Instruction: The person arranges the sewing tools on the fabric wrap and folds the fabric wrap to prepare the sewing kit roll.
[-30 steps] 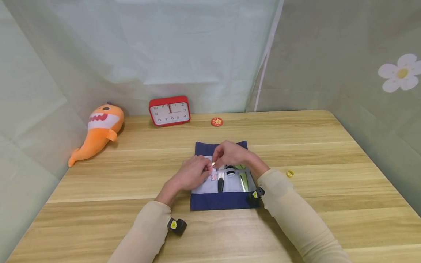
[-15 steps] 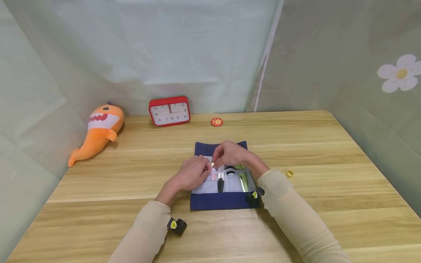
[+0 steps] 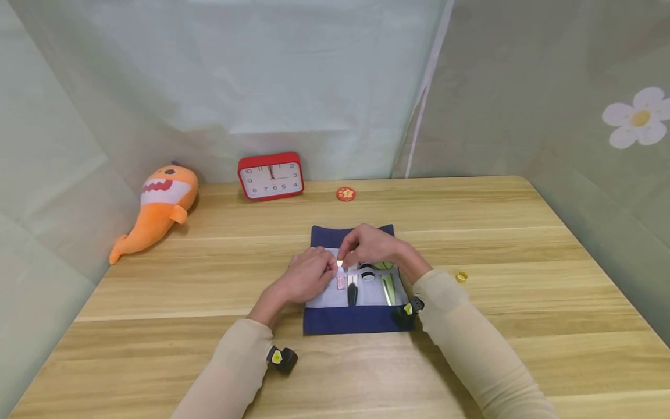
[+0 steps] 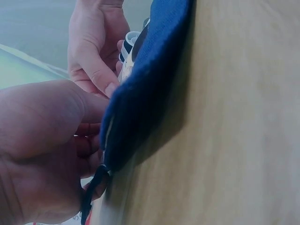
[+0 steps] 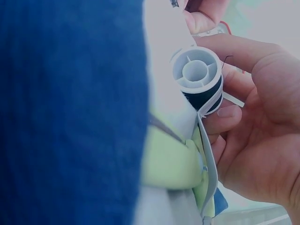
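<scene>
A navy cloth sewing kit (image 3: pixel 358 320) lies unfolded, its pale lining crossed by an elastic strap (image 3: pixel 384 272). My left hand (image 3: pixel 309 274) rests on the kit's left side, with fingertips pinching the strap's left end. Opposite it, my right hand (image 3: pixel 366 244) pinches the shiny upper end of a small flat pink-and-white piece (image 3: pixel 341 283), which lies across the strap line. A dark thread spool (image 5: pixel 199 77) sits under the strap beside my right fingers in the right wrist view. A black-handled tool (image 3: pixel 352 294) and green scissors (image 3: pixel 387 288) lie alongside.
A gold ring (image 3: pixel 461 277) lies right of the kit. Toward the back stand a red clock (image 3: pixel 271 177) and, at left, an orange plush shark (image 3: pixel 157 215). A round red badge (image 3: pixel 345 194) lies near the wooden table's (image 3: pixel 523 326) back edge.
More of the pink-and-white piece shows below the strap, and its shiny end is more exposed at my right fingertips. Both hands keep nearly the same place.
</scene>
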Demonstrator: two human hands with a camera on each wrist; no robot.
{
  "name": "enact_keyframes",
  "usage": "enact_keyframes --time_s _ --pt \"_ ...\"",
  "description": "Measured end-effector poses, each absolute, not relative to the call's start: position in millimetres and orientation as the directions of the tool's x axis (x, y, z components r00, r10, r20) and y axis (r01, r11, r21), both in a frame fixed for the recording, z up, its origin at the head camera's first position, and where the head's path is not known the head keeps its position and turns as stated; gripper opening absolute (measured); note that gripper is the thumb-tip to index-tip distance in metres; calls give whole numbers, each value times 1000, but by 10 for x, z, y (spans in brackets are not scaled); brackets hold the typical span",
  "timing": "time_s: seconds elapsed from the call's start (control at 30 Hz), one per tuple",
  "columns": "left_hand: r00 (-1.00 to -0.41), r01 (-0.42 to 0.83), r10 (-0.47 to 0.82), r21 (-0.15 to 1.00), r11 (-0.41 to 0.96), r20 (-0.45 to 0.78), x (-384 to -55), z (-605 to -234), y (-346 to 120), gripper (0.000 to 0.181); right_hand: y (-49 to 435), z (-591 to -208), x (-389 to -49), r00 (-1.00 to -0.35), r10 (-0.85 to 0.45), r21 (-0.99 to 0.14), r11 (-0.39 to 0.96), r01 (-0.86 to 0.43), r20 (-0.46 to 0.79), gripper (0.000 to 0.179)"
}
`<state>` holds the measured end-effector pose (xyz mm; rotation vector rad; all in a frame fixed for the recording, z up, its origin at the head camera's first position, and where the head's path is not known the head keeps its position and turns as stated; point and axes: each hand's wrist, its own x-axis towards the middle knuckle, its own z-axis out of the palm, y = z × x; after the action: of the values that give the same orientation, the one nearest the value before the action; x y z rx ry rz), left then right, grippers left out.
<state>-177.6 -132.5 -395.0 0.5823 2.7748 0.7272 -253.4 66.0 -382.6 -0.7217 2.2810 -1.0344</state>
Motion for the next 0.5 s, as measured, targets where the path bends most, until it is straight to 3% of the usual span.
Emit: enact_keyframes --time_s 0.5 --pt "-902 316 419 499 807 -106 -1777 -3949 -1310 7 682 -3836 -2535 -705 -665 -806 545 -233 -246 9"
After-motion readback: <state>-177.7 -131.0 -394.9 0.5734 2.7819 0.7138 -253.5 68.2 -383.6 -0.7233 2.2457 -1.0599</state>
